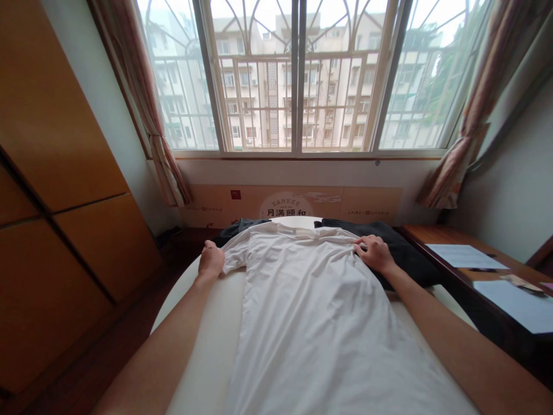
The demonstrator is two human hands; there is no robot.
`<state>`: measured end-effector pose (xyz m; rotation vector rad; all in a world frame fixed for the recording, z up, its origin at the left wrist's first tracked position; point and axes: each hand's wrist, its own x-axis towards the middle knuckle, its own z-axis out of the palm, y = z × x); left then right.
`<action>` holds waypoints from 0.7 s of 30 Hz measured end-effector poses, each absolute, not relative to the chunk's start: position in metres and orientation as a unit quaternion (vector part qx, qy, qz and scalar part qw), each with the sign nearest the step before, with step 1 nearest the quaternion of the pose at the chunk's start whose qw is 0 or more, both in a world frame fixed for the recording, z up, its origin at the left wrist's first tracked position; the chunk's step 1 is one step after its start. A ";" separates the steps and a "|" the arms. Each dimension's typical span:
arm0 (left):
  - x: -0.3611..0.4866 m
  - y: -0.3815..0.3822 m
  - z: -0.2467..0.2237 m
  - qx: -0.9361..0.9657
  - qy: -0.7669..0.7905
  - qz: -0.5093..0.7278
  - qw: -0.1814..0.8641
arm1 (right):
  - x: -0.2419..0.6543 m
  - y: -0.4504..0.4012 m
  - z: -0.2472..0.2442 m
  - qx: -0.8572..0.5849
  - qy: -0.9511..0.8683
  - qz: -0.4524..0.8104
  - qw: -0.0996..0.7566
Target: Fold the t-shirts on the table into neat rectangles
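Note:
A white T-shirt [311, 294] lies spread over a round white table [211, 334], its neckline at the far edge and its body running toward me. My left hand [211, 258] is closed on the end of the left sleeve, which is pulled out to the side. On the other side, my right hand [375, 252] pinches the shirt near the right shoulder, fingers bent over the cloth. Wrinkles run down the shirt from that shoulder. The right sleeve is mostly hidden by my hand.
Dark cloth [408, 256] lies at the table's far right, and more dark cloth [244, 229] at the far left. A wooden desk [425, 236] with paper sheets [466, 256] stands at right. Behind are a printed cardboard panel [216, 202] and a window; a wooden cabinet [99, 248] is left.

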<state>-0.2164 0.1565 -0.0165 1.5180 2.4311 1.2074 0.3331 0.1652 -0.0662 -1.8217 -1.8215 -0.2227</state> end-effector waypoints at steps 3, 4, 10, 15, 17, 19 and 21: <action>-0.199 0.150 -0.010 0.533 0.781 0.304 -0.115 | 0.331 0.162 -0.064 -0.681 -0.671 -0.118 0.270; -0.193 0.149 -0.009 0.551 0.766 0.300 -0.141 | 0.331 0.160 -0.063 -0.677 -0.673 -0.127 0.269; -0.161 0.154 -0.022 0.743 0.611 0.265 -0.069 | 0.329 0.155 -0.055 -0.616 -0.717 -0.149 0.291; -0.156 0.159 -0.040 0.753 0.631 0.186 0.025 | 0.326 0.152 -0.049 -0.714 -0.646 -0.140 0.230; -0.157 0.158 -0.041 0.750 0.637 0.175 0.025 | 0.328 0.150 -0.047 -0.754 -0.611 -0.119 0.208; -0.157 0.157 -0.040 0.750 0.641 0.163 0.021 | 0.330 0.149 -0.046 -0.779 -0.588 -0.099 0.194; -0.157 0.157 -0.040 0.751 0.641 0.157 0.014 | 0.332 0.149 -0.043 -0.779 -0.581 -0.111 0.208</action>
